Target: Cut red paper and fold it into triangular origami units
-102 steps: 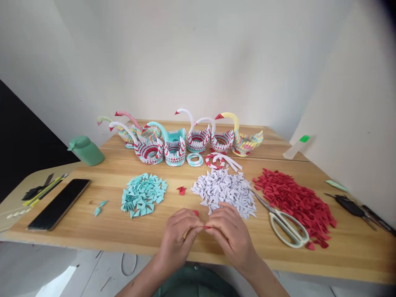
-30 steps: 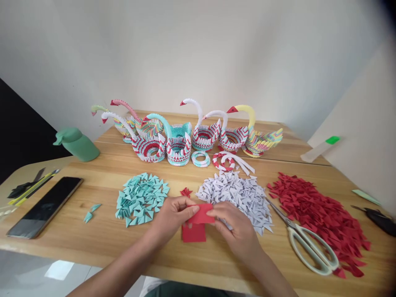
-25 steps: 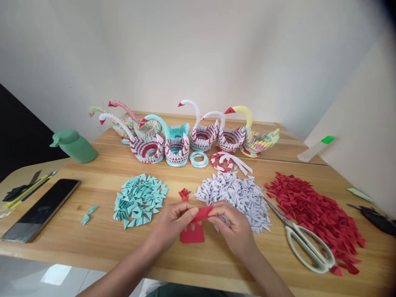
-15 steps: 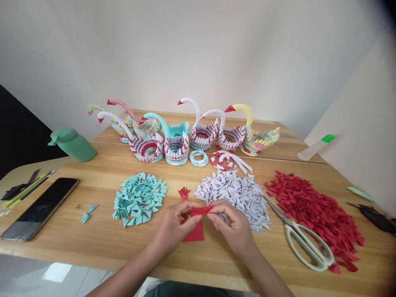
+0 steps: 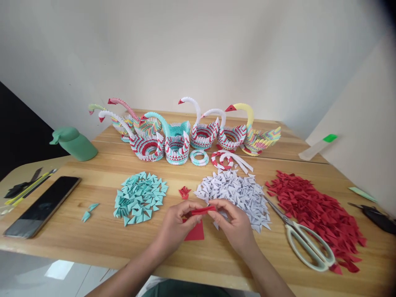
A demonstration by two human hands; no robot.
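Observation:
A narrow folded strip of red paper is pinched between my two hands, above the front middle of the table. My left hand grips its left end with thumb and fingers. The other end is held by my right hand, thumb below and fingers above. Beneath the left fingers lies a flat piece of red paper, partly hidden. A few small red folded pieces sit just beyond my hands. Close behind my right hand spreads a pile of white paper triangles.
Teal triangles lie left, red triangles right, beside scissors. Folded-paper swans line the back with paper rings. A phone, a green bottle and a glue stick-like tube stand or lie toward the sides.
The red strip looks slimmer and slightly turned between my fingers. Both hands stay in nearly the same place, and the whole view has shifted slightly.

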